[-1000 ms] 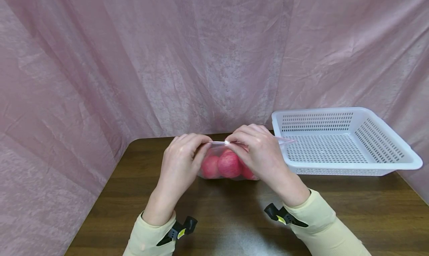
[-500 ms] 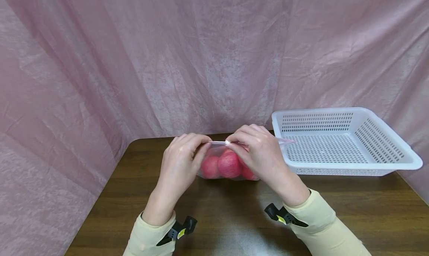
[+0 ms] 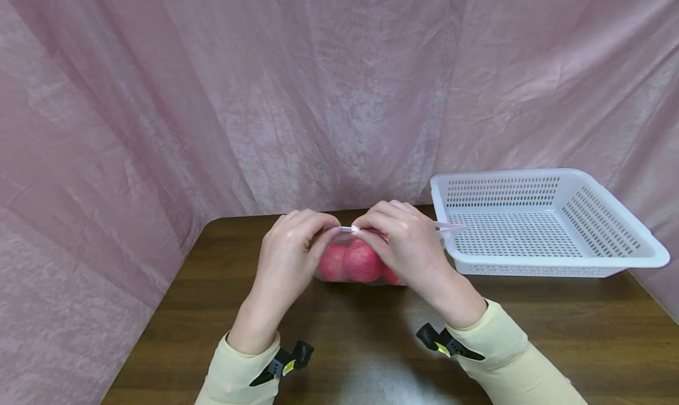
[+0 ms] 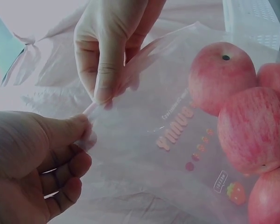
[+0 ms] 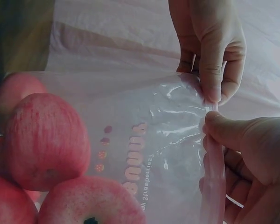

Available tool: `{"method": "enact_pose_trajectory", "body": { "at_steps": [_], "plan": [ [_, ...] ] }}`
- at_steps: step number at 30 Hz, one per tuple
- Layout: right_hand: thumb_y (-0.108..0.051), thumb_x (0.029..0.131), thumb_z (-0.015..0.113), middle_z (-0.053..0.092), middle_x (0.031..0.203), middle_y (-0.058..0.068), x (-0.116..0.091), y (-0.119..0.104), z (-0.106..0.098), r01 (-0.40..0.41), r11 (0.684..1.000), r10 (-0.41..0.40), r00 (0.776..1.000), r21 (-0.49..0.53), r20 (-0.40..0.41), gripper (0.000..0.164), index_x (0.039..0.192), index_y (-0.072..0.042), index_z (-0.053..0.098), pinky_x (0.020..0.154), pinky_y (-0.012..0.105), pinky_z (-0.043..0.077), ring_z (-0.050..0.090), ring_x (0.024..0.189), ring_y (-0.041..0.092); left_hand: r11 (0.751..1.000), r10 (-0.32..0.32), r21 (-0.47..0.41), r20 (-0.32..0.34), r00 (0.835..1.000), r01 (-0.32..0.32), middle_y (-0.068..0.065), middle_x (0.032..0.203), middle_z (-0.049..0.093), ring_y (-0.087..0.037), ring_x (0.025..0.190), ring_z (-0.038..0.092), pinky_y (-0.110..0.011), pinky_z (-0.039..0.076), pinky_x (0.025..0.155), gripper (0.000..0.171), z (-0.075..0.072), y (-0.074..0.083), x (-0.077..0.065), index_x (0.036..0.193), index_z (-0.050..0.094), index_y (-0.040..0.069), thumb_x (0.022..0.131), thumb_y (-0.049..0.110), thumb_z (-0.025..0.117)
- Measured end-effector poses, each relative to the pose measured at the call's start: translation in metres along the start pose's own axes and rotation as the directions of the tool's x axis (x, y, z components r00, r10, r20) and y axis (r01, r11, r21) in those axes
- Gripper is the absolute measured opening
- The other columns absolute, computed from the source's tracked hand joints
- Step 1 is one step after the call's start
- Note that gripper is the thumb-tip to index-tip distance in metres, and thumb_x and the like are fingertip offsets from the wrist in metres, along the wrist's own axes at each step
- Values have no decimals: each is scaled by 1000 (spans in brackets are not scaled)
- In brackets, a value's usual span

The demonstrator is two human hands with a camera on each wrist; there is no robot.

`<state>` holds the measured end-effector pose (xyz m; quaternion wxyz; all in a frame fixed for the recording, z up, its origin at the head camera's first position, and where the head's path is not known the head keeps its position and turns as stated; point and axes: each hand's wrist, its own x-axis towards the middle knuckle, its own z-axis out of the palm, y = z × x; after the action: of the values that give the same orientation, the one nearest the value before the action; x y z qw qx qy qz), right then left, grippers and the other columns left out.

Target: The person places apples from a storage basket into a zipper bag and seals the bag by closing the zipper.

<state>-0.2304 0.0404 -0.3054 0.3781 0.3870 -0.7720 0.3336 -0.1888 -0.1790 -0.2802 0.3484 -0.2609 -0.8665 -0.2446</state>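
A translucent plastic bag (image 4: 140,126) with pink lettering and strawberry prints holds several red apples (image 3: 363,262). My left hand (image 3: 289,254) pinches the bag's top edge near its left end between thumb and forefinger. Close beside it, the thumb and forefinger of my right hand (image 3: 405,240) pinch the same edge, at a small white piece (image 3: 354,229) on the strip. In the right wrist view a pinkish strip (image 5: 214,186) runs along the mouth. The bag's right end sticks out past my right hand, which hides part of the bag and apples in the head view.
On the right stands a white perforated plastic basket (image 3: 530,263), its left rim near the bag's right end. Everything is on a brown wooden table (image 3: 339,346). Behind the table hangs a pink cloth (image 3: 339,98).
My right fingertips and the white piece have shifted slightly left along the bag's edge. My left fingertips have come slightly right, so the gap between the hands is smaller.
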Motion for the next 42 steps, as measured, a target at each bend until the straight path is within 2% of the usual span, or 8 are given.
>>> {"method": "enact_pose_trajectory", "body": {
  "at_steps": [17, 42],
  "plan": [
    [-10, 88, 94, 75, 92, -4, -1, 1, 2, 23, 1000, -23, 1000, -9, -1, 16, 99, -13, 83, 79, 39, 55, 68, 85, 18, 1000, 25, 5, -25, 999, -25, 3, 95, 78, -22, 88, 69, -41, 52, 81, 11, -1, -3, 0, 101, 82, 14, 93, 9, 89],
    [-10, 87, 94, 75, 91, -5, -1, 3, 1, 19, 1000, -19, 1000, -15, 12, 16, 98, -14, 83, 76, 39, 54, 67, 83, 18, 1000, -5, 13, 8, 1000, 4, 1, 96, 78, -24, 88, 69, -42, 51, 81, 8, -5, -7, 1, 102, 83, 14, 96, 12, 87]
  ]
}}
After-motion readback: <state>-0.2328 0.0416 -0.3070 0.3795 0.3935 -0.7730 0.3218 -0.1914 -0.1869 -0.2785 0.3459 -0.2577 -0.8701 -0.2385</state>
